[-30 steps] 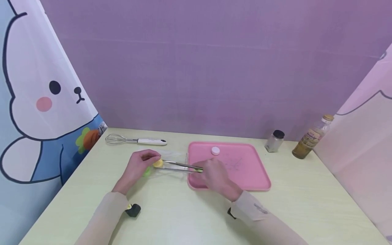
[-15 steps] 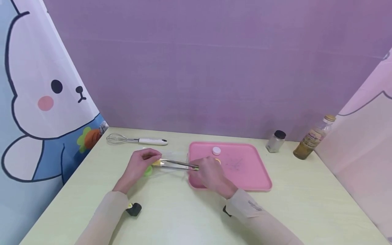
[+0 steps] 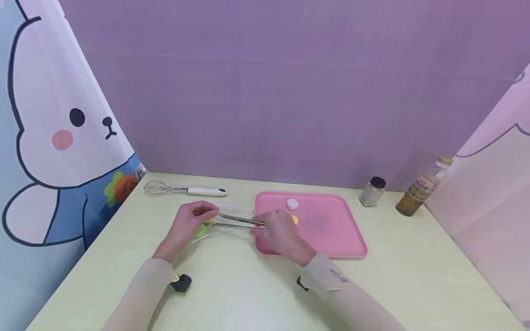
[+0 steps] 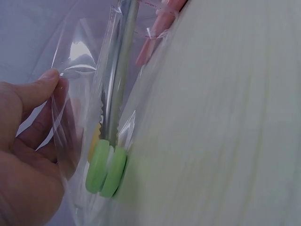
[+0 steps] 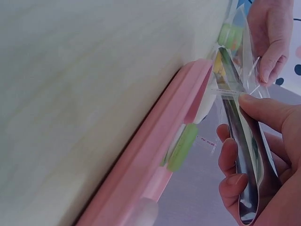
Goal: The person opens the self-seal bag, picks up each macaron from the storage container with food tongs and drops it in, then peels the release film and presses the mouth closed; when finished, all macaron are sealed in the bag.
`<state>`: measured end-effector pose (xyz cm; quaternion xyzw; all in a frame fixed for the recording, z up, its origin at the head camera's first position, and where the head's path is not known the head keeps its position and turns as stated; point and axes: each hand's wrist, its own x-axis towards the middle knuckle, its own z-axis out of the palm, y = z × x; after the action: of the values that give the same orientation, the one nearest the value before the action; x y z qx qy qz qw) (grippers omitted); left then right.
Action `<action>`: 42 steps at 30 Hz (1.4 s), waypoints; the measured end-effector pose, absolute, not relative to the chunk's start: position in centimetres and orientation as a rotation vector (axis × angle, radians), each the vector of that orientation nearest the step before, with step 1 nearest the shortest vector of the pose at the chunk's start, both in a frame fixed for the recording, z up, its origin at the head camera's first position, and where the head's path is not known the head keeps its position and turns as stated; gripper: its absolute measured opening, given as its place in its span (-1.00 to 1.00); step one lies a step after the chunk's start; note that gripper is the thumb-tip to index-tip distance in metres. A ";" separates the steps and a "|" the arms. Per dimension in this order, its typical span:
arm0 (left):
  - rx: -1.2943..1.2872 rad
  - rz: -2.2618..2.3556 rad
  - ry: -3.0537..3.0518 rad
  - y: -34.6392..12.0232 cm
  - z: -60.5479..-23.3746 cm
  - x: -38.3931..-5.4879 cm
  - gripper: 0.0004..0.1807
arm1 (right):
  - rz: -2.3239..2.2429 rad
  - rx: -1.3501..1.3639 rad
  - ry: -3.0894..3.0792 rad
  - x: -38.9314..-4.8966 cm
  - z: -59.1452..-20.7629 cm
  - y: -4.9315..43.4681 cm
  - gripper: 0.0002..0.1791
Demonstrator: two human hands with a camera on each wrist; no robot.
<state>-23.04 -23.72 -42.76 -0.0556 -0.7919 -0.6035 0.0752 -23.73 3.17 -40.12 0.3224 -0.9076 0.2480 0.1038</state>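
Note:
My left hand (image 3: 184,225) pinches the edge of a clear plastic bag (image 4: 77,52), keeping its mouth toward the pink tray. Inside the bag lie a green macaron (image 4: 97,165) and, partly hidden behind it, a yellow macaron (image 4: 94,141). Metal tongs (image 3: 238,219) reach into the bag, their serrated tips close by these macarons. My right hand (image 3: 279,232) grips the tongs near their back end, over the tray's left side. On the pink tray (image 3: 335,246) sit a pale macaron (image 3: 292,204), another yellow one (image 3: 295,219) partly behind my hand, and a green one (image 5: 183,148).
A whisk (image 3: 186,190) with a white handle lies at the back left. Toward the back right stand a black-capped jar (image 3: 372,191) and a corked bottle (image 3: 423,187) of brown liquid. A purple backdrop (image 3: 265,92) rises behind the table.
My right hand has moved left, pushing the tongs and the yellow macaron deeper into the bag. The yellow macaron on the tray has come into view. My left hand has barely moved.

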 end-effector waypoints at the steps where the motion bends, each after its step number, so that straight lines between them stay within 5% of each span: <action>1: -0.167 -1.811 -2.375 -23.7 -42.7 -23.0 -0.78 | 0.727 0.952 -2.680 -23.8 -40.1 3.1 -0.79; 42: -0.197 -1.756 -2.404 -23.9 -42.7 -23.1 -0.75 | 0.654 0.844 -2.781 -23.6 -40.3 3.3 -0.78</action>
<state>-23.09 -23.92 -42.74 -0.0659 -0.8033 -0.5866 0.0789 -23.64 3.28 -40.26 0.2823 -0.9305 0.2189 0.0812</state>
